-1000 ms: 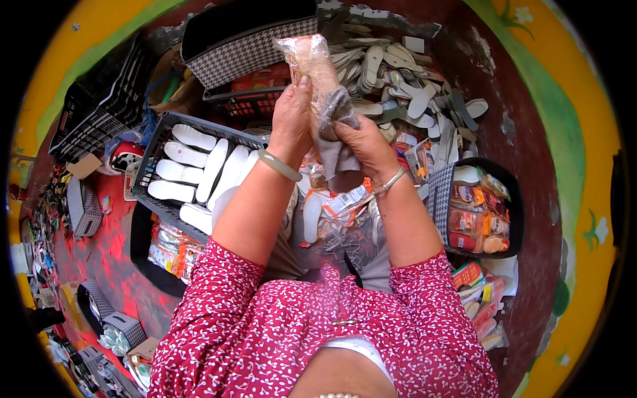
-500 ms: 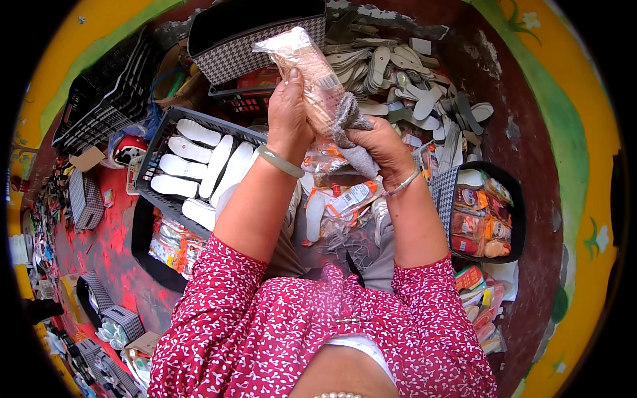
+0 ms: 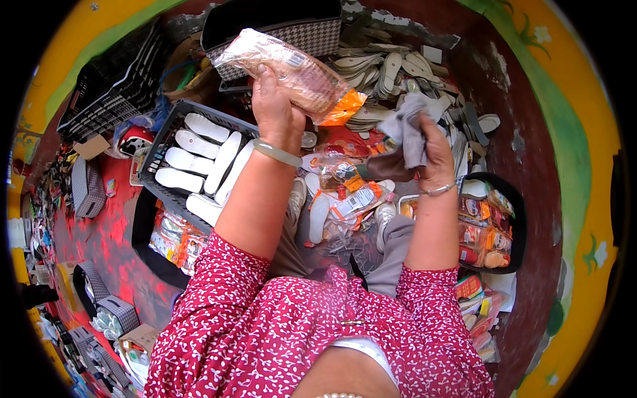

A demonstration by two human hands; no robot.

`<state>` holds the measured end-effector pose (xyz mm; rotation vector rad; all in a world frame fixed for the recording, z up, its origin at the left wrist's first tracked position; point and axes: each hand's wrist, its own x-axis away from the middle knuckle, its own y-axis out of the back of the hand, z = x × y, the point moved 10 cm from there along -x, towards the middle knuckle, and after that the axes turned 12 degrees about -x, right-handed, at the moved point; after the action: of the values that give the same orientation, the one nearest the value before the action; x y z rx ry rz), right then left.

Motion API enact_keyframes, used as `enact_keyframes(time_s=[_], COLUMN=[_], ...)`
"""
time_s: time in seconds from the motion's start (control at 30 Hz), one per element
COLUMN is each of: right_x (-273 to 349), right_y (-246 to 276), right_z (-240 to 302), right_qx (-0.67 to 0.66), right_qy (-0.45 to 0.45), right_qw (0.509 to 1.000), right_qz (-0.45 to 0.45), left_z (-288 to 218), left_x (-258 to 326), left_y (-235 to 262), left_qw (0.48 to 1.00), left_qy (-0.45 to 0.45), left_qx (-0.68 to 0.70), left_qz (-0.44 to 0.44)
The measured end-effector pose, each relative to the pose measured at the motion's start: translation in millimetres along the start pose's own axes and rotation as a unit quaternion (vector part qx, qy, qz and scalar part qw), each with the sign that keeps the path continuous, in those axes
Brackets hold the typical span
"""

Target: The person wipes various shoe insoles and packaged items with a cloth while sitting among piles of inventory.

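Observation:
My left hand (image 3: pixel 275 113) is closed on a clear plastic packet (image 3: pixel 288 69) with tan-pink contents and an orange end, held up tilted over the far part of the scene. What exactly is inside I cannot make out. To its right, my right hand (image 3: pixel 435 149) grips a crumpled grey cloth (image 3: pixel 413 129), apart from the packet. Below the hands, several orange-and-clear packets (image 3: pixel 355 199) lie in a pile between my shoes. A loose pale insole (image 3: pixel 318 217) rests beside them.
A dark plastic crate (image 3: pixel 154 147) of white insoles stands at left. At far right of centre is a heap of insoles (image 3: pixel 391 69). A houndstooth bin (image 3: pixel 302 36) stands at the back; a black-rimmed basket (image 3: pixel 517 235) of packets is at right. Stacked black crates (image 3: pixel 109 93) stand far left.
My hands have moved apart. The grey cloth has come away from the packet and gone right with my right hand; the packet has tilted further left, showing its orange end.

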<state>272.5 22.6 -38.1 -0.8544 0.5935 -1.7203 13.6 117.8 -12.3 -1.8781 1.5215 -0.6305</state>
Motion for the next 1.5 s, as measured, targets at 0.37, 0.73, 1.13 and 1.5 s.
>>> enact_keyframes(time_s=[0.37, 0.73, 1.13, 1.5], right_x=[8, -14, -5, 0], right_y=[-72, -30, -51, -48], right_z=[-63, -72, -70, -57], right_qx=[-0.200, -0.136, 0.044, 0.117], right_qy=[0.025, 0.119, 0.027, -0.045], right_qw=[0.975, 0.984, 0.997, 0.986], right_qz=[0.097, -0.013, 0.056, 0.106], left_z=[-9, 25, 52, 62], left_x=[32, 51, 37, 15], left_y=[-36, -58, -21, 1], left_qw=[0.993, 0.983, 0.982, 0.987], left_qy=[-0.095, 0.047, 0.143, 0.120], left_qx=[0.000, 0.092, 0.125, 0.102], left_qz=[0.073, 0.150, -0.004, -0.015])
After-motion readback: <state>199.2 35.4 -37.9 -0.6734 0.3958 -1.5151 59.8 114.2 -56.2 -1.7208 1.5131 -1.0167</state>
